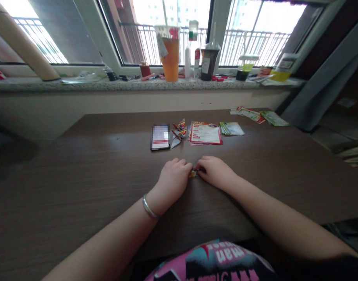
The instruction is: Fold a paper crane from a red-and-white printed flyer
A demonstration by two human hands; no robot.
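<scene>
Both of my hands meet over the middle of the table, closed about a small piece of patterned, yellowish paper. My left hand, below a silver bangle, pinches its left side with the fingers mostly hidden from view. From the right, my right hand grips the other side between thumb and fingertips. Most of the piece is covered, so its shape is unclear. Just beyond my hands lie folded, printed papers with pointed ends.
A phone lies left of the folded papers. To their right are a stack of printed cards, green-and-white cards and more cards. Along the windowsill stand an orange drink cup, a dark cup and bottles.
</scene>
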